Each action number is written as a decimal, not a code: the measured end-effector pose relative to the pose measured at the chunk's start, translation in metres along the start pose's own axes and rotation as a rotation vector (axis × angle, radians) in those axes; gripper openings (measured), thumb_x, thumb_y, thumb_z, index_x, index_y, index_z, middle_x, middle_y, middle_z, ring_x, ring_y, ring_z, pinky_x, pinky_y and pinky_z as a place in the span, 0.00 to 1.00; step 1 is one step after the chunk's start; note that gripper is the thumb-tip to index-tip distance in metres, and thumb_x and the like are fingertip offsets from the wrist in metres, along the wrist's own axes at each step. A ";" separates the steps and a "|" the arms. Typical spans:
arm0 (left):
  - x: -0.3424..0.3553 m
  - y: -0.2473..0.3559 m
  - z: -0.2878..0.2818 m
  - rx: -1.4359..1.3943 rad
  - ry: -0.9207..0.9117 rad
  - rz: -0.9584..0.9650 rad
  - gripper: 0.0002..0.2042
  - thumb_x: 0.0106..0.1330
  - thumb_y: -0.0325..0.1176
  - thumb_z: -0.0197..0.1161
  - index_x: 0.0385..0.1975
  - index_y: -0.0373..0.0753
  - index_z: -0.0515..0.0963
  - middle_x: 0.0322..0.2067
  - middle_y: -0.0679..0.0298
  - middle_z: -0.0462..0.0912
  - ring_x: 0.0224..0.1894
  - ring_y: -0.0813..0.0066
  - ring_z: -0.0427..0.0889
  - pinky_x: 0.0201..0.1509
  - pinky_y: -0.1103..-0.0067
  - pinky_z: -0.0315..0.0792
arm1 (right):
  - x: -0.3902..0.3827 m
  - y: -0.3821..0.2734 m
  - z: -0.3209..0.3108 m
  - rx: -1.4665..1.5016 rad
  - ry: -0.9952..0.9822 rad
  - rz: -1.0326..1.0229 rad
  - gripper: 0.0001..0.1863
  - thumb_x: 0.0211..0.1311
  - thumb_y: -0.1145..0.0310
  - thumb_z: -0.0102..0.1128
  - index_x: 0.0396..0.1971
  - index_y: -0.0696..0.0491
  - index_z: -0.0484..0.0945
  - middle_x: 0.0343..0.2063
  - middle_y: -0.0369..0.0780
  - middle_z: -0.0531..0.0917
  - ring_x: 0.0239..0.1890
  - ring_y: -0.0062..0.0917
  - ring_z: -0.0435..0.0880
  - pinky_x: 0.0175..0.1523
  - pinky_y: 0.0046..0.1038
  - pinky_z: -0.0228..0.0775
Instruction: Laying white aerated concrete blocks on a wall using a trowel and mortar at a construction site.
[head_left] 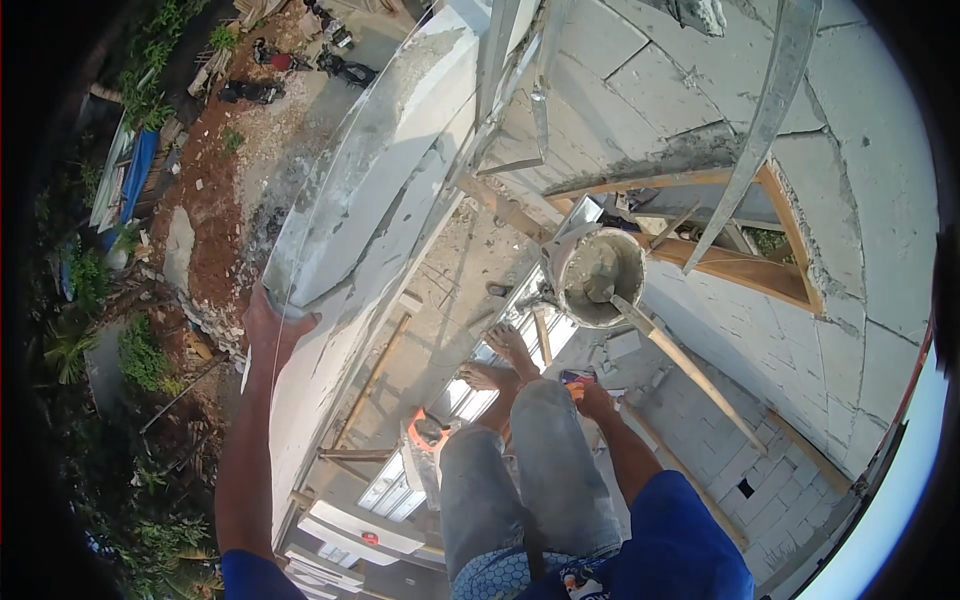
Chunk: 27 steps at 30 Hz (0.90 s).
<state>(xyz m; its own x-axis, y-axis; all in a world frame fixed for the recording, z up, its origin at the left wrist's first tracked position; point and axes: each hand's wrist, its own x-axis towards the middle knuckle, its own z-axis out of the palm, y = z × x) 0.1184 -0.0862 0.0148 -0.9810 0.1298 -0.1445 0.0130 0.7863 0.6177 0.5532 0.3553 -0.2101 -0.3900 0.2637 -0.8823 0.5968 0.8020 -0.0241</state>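
High on the scaffold, block wall (700,80) all around you.
Your left hand (268,330) presses open on the white wall top (370,200); the mortar bucket (598,272) with a wooden handle (690,372) sits ahead; your right hand (592,398) closes its fingers on a small orange-black object (577,380) at your knee.

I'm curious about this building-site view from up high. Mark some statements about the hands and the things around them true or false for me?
1. The left hand rests on the edge of the grey plastered wall. True.
2. The round grey mortar bucket is empty. False: it holds wet grey mortar and a long wooden handle leans out of it.
3. The right hand is up by the bucket. False: it is low beside the knee.
4. The feet are bare. True.
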 end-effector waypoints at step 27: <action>-0.004 0.011 0.006 0.033 -0.124 -0.248 0.55 0.34 0.51 0.77 0.65 0.35 0.58 0.54 0.54 0.70 0.59 0.61 0.69 0.64 0.67 0.62 | 0.254 -0.035 0.143 0.295 0.157 0.023 0.24 0.56 0.67 0.60 0.49 0.63 0.64 0.40 0.59 0.80 0.47 0.54 0.79 0.52 0.49 0.69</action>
<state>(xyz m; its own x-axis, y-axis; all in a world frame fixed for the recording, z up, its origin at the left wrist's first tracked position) 0.1236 -0.0739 0.0173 -0.9237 0.0024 -0.3832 -0.2163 0.8222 0.5265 0.5332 0.3172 -0.5010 -0.4635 0.3773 -0.8017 0.7749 0.6114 -0.1603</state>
